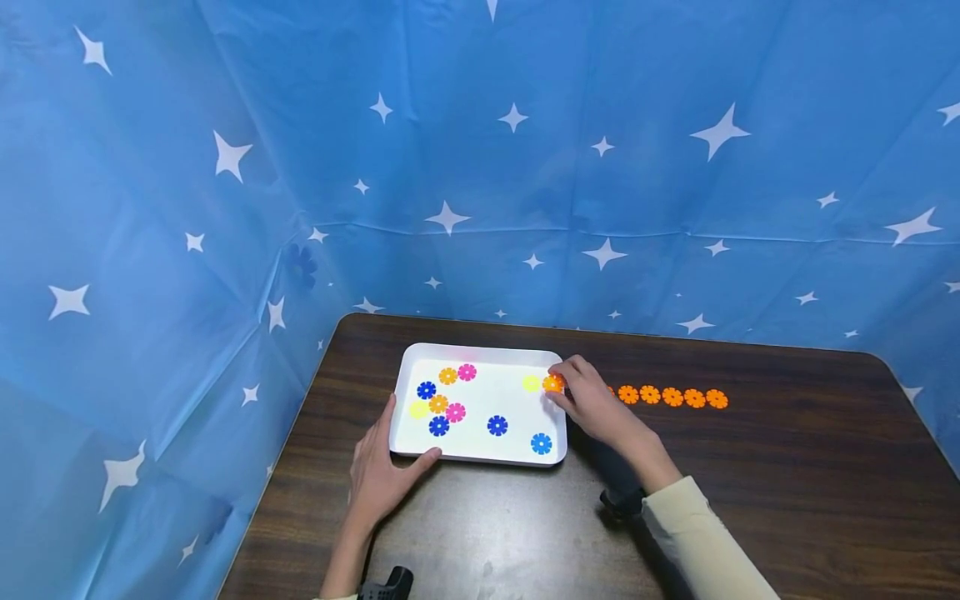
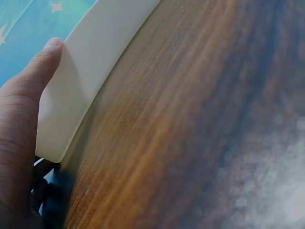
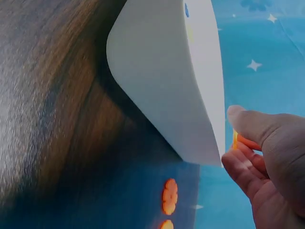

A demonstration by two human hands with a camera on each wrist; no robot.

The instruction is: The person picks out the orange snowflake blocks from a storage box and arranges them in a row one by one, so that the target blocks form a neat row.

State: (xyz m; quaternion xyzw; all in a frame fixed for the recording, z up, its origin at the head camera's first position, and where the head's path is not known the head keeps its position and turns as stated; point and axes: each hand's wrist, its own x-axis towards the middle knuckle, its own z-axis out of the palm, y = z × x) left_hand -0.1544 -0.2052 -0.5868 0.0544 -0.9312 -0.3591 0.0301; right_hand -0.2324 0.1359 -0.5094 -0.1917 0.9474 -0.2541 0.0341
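Observation:
A white tray (image 1: pixel 517 454) lies on the table with several flower-shaped discs in it. My left hand (image 1: pixel 378 475) grips the tray's near-left corner, its thumb along the front wall and fingers at the left side. Over the tray's right end, my right hand (image 1: pixel 596 404) pinches an orange flower-shaped disc (image 1: pixel 552 383) between thumb and fingers; the right wrist view shows this orange disc (image 3: pixel 249 142) partly hidden by the hand. Just left of it lies a yellow disc (image 1: pixel 531 383). Pink, dark blue, light blue, yellow and lighter orange discs lie elsewhere in the tray.
Right of the tray, several orange discs (image 1: pixel 672 397) form a row on the dark wooden table (image 1: pixel 787 467); the right forearm partly hides the row's left end. A blue curtain with white stars (image 1: pixel 480 167) stands behind and to the left of the table.

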